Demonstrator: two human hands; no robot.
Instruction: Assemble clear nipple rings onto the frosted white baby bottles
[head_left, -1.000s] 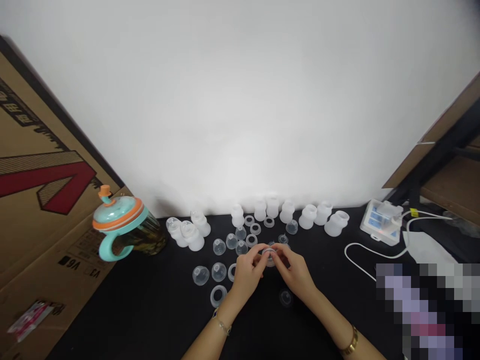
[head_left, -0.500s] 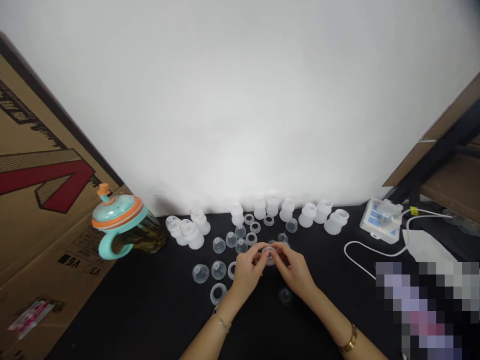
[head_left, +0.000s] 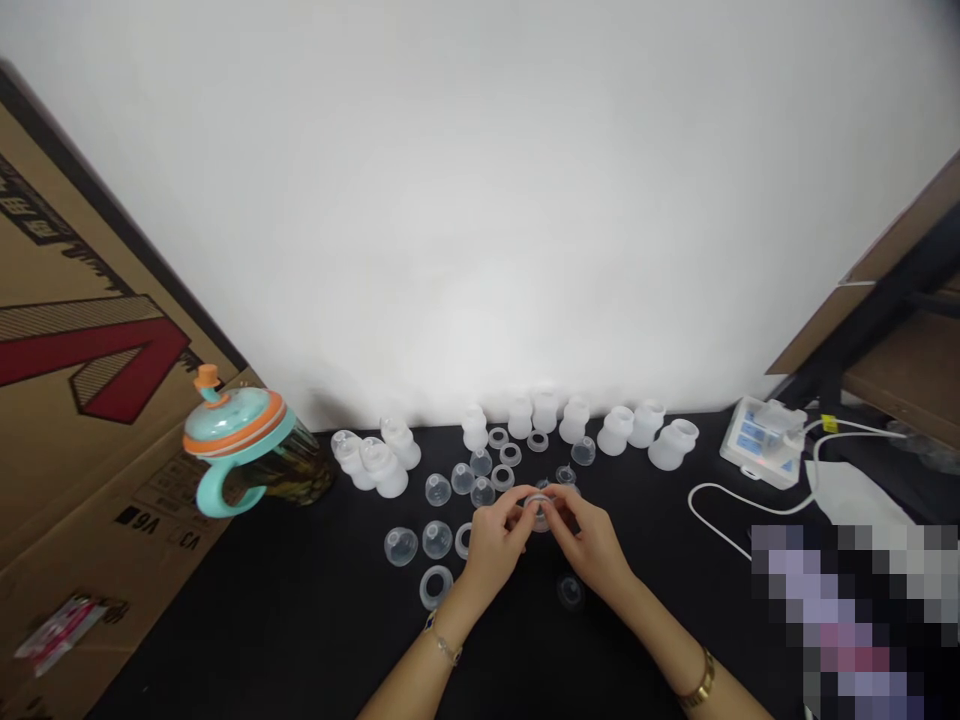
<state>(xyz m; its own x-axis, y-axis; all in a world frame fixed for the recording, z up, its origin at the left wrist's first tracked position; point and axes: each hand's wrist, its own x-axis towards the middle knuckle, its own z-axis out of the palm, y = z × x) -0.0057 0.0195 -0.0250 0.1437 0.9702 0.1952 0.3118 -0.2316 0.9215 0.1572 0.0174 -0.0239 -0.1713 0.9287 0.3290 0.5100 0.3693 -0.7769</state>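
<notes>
My left hand (head_left: 491,540) and my right hand (head_left: 595,540) meet over the black table, both closed on one translucent bottle collar ring (head_left: 541,514). Thumbs press on its top, and the fingers hide much of its sides. Whether a nipple sits inside it cannot be made out. Left of my left hand lie clear dome caps (head_left: 437,540) and a loose collar ring (head_left: 436,588). Just beyond my right hand is a clear nipple (head_left: 566,475), partly covered. A dark-looking transparent piece (head_left: 571,592) rests below my right wrist.
Open-necked white bottles (head_left: 673,445) line the wall; several capped bottles (head_left: 384,470) stand left of them. A turquoise-lidded jug (head_left: 247,445) is by a cardboard box (head_left: 90,400). On the right are a white power strip (head_left: 761,440) and its cable (head_left: 705,487).
</notes>
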